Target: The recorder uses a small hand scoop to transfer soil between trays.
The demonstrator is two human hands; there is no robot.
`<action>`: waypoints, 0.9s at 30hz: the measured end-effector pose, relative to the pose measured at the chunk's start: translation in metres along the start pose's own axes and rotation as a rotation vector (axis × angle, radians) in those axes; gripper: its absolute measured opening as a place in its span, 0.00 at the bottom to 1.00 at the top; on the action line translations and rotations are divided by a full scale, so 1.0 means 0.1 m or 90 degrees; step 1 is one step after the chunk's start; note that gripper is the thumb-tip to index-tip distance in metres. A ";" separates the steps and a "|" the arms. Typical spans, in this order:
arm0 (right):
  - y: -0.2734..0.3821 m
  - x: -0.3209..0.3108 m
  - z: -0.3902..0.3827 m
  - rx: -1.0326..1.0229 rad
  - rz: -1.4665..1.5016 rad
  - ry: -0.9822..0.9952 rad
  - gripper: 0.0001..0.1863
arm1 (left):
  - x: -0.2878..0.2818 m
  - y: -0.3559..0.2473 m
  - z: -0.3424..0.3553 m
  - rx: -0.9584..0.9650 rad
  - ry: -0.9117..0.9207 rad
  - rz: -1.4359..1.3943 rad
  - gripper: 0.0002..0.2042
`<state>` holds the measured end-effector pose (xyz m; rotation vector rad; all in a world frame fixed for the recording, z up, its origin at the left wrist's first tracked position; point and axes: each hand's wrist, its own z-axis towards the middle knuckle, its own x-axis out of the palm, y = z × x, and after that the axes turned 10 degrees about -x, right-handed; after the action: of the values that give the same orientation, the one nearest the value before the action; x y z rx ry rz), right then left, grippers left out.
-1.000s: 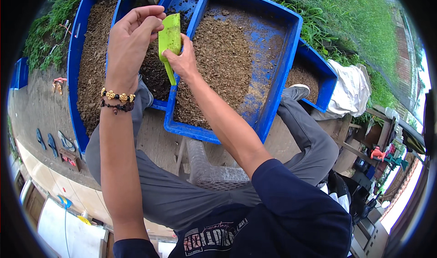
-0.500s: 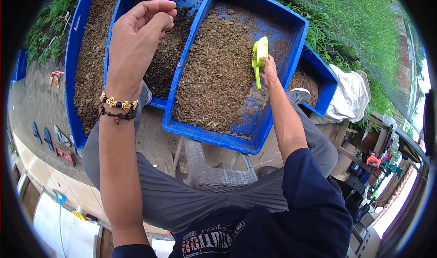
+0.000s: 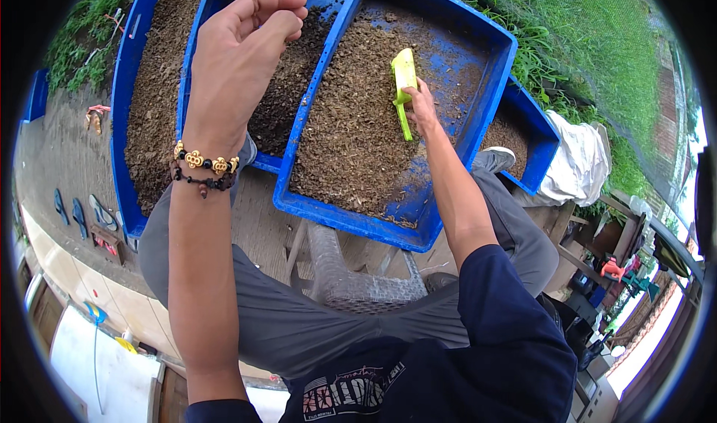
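My right hand [image 3: 421,106] is closed around a bright yellow-green plastic scoop [image 3: 404,70]. The scoop is over the loose brown crumbly material [image 3: 343,124] in the middle blue tray [image 3: 287,170]. Whether its edge touches the material, I cannot tell. My left hand [image 3: 243,53] is raised above the dark soil-like material [image 3: 287,98] of the tray to the left. Its thumb and fingers are curled together in a pinch; anything held between them is hidden. Beaded bracelets [image 3: 200,167] circle the left wrist.
Another long blue tray [image 3: 119,147] of brown material lies at far left. A smaller blue tray [image 3: 544,150] sits at the right, beside a white sack [image 3: 571,158]. A grey woven chair [image 3: 358,287] stands between my legs. Sandals [image 3: 78,214] lie on the floor at left.
My right hand has moved left and slightly away from me with the scoop, further over the brown material. The left hand keeps its pinched shape, shifted slightly in view.
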<state>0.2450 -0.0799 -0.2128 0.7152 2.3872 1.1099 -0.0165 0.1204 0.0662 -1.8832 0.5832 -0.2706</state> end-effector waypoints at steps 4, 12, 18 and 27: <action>-0.01 0.19 -0.01 -0.024 -0.036 0.032 0.37 | -0.01 0.00 0.01 0.000 -0.005 0.010 0.13; -0.05 0.48 -0.29 0.032 0.052 0.148 0.35 | -0.04 -0.02 -0.02 -0.011 -0.012 0.011 0.13; -0.01 0.44 -0.32 0.051 0.258 0.083 0.33 | 0.01 -0.05 -0.02 -0.009 -0.004 -0.001 0.13; 0.70 1.94 -0.60 -0.387 -0.223 0.053 0.44 | -0.01 0.04 0.00 -0.015 -0.002 0.007 0.13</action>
<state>0.0790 0.0416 -0.1505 0.0436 1.9555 1.5998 -0.0181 0.1199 0.0625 -1.9027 0.5967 -0.2551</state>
